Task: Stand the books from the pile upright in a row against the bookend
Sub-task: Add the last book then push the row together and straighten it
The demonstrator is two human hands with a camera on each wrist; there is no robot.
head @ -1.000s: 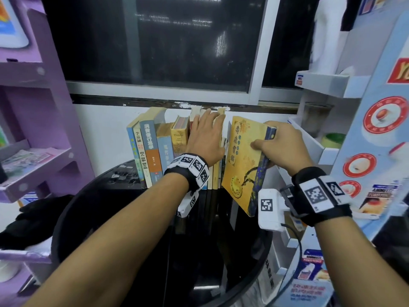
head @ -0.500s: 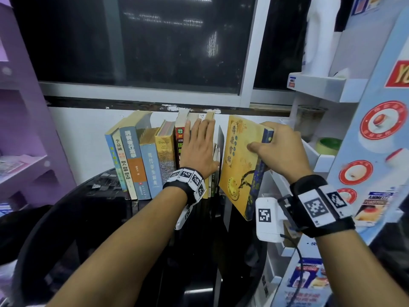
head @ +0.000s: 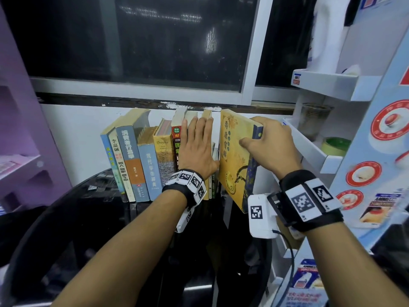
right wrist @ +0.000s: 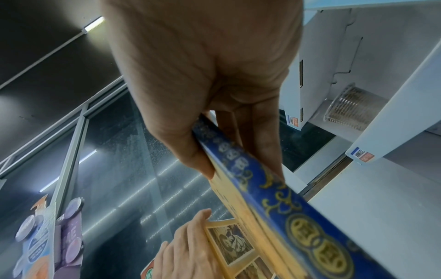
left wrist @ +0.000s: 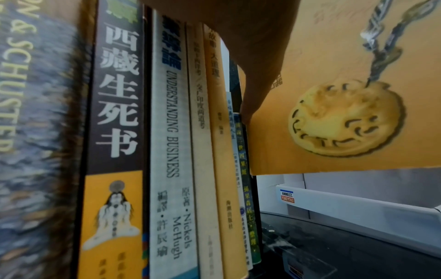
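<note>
A row of books (head: 141, 165) stands upright on the black round table (head: 93, 229), spines toward me. My left hand (head: 197, 147) lies flat with straight fingers against the spines at the row's right end, and its thumb (left wrist: 248, 105) touches the yellow cover. My right hand (head: 267, 142) grips a yellow book with a blue spine (head: 236, 160) near its top, thumb on the cover and fingers behind. That book (left wrist: 339, 105) hangs tilted just right of the row, its lower edge off the table. The blue spine (right wrist: 281, 200) runs between thumb and fingers. No bookend can be made out.
A white display shelf (head: 314, 156) with a clear cup (head: 314, 122) and a green tape roll (head: 336, 146) stands close on the right. A purple shelf unit (head: 28, 138) stands at the left. A dark window (head: 137, 41) and white wall lie behind the books.
The view has shifted so the row sits further right in frame. The yellow book has come closer to the row and stands a little more upright. My left hand stays flat on the spines.
</note>
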